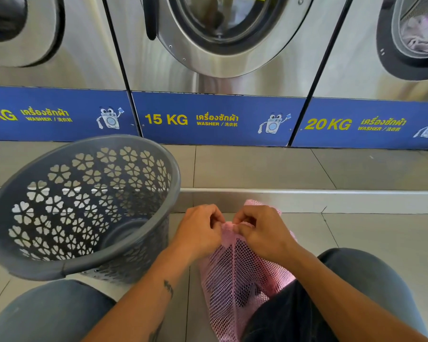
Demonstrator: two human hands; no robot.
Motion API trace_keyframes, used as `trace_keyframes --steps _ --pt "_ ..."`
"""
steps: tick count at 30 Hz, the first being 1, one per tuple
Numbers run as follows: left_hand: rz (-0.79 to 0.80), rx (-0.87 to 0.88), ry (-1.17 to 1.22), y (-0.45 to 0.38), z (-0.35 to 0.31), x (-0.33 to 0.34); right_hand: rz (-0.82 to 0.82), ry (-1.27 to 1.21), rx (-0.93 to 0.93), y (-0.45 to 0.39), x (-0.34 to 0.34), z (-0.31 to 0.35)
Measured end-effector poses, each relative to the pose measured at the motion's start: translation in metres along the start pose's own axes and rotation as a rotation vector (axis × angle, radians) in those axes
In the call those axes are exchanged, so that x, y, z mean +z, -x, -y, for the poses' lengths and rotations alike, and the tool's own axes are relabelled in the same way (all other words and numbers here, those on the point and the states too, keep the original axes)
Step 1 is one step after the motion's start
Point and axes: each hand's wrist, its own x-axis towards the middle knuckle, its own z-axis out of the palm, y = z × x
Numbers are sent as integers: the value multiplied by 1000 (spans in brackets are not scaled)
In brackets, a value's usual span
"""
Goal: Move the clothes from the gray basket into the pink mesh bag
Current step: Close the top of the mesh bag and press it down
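standing in a laundromat, row of steel front-load washers [220, 70] along the back, blue strip under them marked 15 kg and 20 kg, the right-hand drum with some pale and purple laundry in it. tiled floor [356, 230] with a low step in front of the machines. person crouched or sitting low, both knees in grey trousers showing at the bottom edge.

gray basket [84, 206] on the floor to the person's left, tipped toward them so the inside shows. nothing in it that i can see, bare bottom and flower cut-outs all the way round. so the emptying part looks done.

pink mesh bag [235, 275] on the floor between the knees, just beside the basket, not touching it as far as i can tell. dark fabric showing through the mesh low down on the right, reads as clothes [277, 317] already inside. how many pieces, can't tell.

left hand [199, 229] and right hand [262, 230] close together at the top of the bag, fingers of both curled and pinching the bunched pink opening. looks like closing or cinching the mouth; zip or drawstring hidden under the fingers.

judgement: transfer basically complete, only fastening the bag left.
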Motion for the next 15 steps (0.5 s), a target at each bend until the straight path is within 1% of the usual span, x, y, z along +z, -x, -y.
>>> trace_keyframes --steps 4,6,10,11,13,15 --pt "-20 -42 -11 -2 11 -2 76 -16 -128 2 -14 16" --pt "-32 -66 -35 -3 18 -7 99 -49 -161 1 -25 22" --pt "-76 -133 -9 -6 24 -30 82 -30 -236 -6 -51 20" --pt "-50 -123 -2 -6 22 -36 53 -24 -240 -10 -57 17" --pt "84 -93 10 -3 12 -45 -8 -37 -227 -17 -68 13" --pt "199 -43 -34 1 1 -48 -35 -58 -222 -25 -77 12"
